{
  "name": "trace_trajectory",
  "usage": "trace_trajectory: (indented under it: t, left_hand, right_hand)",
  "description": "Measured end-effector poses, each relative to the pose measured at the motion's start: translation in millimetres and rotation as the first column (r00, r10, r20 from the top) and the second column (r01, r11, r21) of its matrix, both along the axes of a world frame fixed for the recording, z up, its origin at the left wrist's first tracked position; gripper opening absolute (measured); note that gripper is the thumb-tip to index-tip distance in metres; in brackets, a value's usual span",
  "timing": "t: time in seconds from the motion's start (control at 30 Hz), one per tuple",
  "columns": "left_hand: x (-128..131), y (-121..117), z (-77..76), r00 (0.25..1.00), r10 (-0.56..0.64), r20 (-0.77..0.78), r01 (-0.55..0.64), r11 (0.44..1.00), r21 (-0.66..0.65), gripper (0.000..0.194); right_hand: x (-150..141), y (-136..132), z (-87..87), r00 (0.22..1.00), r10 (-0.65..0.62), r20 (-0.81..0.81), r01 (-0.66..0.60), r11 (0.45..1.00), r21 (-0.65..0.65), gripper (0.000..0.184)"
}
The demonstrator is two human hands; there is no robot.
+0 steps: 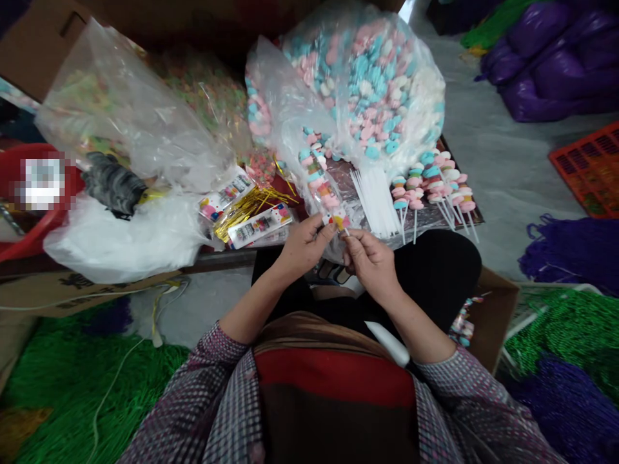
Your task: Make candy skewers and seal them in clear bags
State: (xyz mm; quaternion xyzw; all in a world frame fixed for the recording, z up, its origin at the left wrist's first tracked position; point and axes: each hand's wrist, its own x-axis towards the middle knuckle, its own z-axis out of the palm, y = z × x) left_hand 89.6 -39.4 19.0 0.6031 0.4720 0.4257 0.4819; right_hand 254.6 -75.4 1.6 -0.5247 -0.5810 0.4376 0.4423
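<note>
Candy skewer (pixel 318 179), bagged and likely light and squashable, is pinched by left hand (pixel 304 245) and right hand (pixel 372 261) at its lower end, probably the safest hold.

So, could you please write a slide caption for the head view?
Left hand and right hand hold a wrapped candy skewer beside white sticks, gold twist ties and bagged pastel candies.
</note>
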Motion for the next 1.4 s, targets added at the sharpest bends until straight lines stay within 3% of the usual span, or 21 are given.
trace_trajectory:
  t: [0.1,0.27,0.4,0.57,0.73,0.87,1.0,1.13,1.17,1.23,1.3,1.4]
  left_hand:
    - [2,-2,1.2,0.992,-0.014,-0.128,0.025,0.996,0.088,0.03]
    - [3,-3,-3.0,0.99,-0.032,-0.138,0.043,0.996,0.079,0.024]
    - [-3,-6,-13.5,0.996,-0.023,0.08,0.031,0.995,-0.094,0.035]
    - [-6,-2,-20.5,0.907,0.187,0.377,-0.094,0.963,-0.252,0.054]
    - [8,9,-7.4,0.718,0.201,0.667,0.054,0.939,-0.341,0.031]
    - [21,6,5.0,0.675,0.273,0.686,0.075,0.899,-0.432,0.037]
    - [24,0,3.9,0.675,0.298,0.675,0.108,0.866,-0.489,0.034]
    - [12,-1,-7.8,0.682,0.265,0.682,0.146,0.864,-0.481,0.029]
    - [8,-3,-9.3,0.676,0.236,0.698,0.171,0.871,-0.461,0.031]
    - [4,-7,-8.4,0.645,0.13,0.753,0.303,0.861,-0.408,0.036]
    - [6,-15,-3.4,0.573,-0.022,0.819,0.53,0.773,-0.35,0.043]
    - [13,-26,4.0,0.423,-0.203,0.883,0.808,0.526,-0.265,0.054]
  right_hand:
    - [5,5,-1.9,0.98,-0.062,0.188,0.042,0.993,0.108,0.042]
    - [6,9,-3.1,0.948,0.037,0.316,-0.097,0.979,0.179,0.046]
    - [5,8,-2.7,0.946,0.037,0.322,-0.103,0.977,0.188,0.042]
    - [2,6,-3.9,0.954,0.024,0.298,-0.092,0.972,0.216,0.04]
    - [-5,3,-7.2,0.93,0.06,0.363,-0.156,0.958,0.242,0.041]
    - [-10,-1,-12.9,0.921,0.028,0.388,-0.147,0.949,0.281,0.038]
    - [-9,-3,-13.4,0.928,0.003,0.373,-0.107,0.96,0.258,0.032]
    - [8,9,6.7,0.946,0.194,0.26,-0.227,0.969,0.1,0.028]
    - [13,15,14.0,0.96,0.192,0.202,-0.211,0.975,0.075,0.029]
    - [22,29,28.4,0.996,0.072,0.045,-0.076,0.993,0.09,0.031]
    - [25,41,39.8,0.993,0.079,-0.085,-0.072,0.994,0.085,0.041]
    - [17,47,48.4,0.935,0.326,-0.141,-0.331,0.944,-0.008,0.069]
